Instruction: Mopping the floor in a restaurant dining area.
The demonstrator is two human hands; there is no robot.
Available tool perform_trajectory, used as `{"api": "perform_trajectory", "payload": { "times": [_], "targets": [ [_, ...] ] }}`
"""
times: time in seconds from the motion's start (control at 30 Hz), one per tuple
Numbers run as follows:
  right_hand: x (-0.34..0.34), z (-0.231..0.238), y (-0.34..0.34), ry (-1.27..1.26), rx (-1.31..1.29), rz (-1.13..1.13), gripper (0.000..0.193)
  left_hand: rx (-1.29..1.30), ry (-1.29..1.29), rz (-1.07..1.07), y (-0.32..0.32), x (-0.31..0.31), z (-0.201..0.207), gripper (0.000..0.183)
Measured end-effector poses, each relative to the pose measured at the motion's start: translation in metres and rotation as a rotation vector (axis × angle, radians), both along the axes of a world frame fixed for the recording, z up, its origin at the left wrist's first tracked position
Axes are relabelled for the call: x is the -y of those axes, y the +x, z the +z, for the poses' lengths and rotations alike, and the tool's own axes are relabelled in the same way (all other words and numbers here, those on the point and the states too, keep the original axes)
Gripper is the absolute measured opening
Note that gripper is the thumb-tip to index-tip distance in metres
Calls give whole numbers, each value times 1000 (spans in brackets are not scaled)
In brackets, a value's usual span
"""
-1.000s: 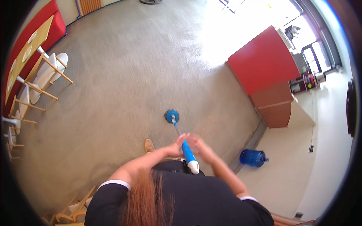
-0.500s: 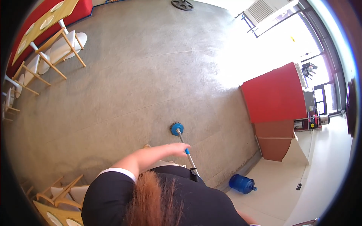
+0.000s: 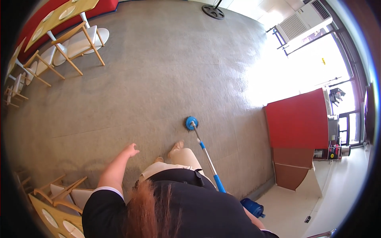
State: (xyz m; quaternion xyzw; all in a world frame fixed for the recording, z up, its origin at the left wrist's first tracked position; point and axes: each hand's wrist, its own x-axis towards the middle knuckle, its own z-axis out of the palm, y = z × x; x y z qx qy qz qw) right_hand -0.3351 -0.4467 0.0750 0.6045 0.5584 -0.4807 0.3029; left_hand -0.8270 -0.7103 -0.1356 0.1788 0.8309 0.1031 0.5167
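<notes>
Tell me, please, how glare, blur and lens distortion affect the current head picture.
Head view: glare whitens the floor above the red counter in the picture; head view: fisheye distortion curves the red bench along the upper-left rim; head view: the pole and left hand look fairly sharp.

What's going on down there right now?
The person's bare left grip is empty, held out left, clear of a straight silver-and-blue pole with a round blue brush head. That head is ahead of the tan shoes. The right grip is out of view, so whether it holds the pole can't be told.
</notes>
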Motion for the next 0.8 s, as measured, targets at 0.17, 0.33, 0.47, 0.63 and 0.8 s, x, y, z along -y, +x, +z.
{"api": "perform_trajectory", "payload": {
  "times": [0.17, 0.33, 0.47, 0.63, 0.8],
  "targets": [
    [-90, -53, -95, 210, -98, 368, 70, 207, 47, 112, 12, -27, -8, 53],
    [-187, -72, -227, 242, -66, 485, 69, 181, 128, 173, -27, -62, -5, 51],
    [-255, -85, -326, 277, -57, 576, 66, 219, 75, 385, -85, -77, 21, 47],
    [-324, -91, -467, 334, -106, 701, 62, 72, 108, 535, -152, -100, 54, 45],
    [-367, -98, -618, 364, -91, 776, 60, 79, 91, 630, -197, -112, 56, 43]
  ]
}}
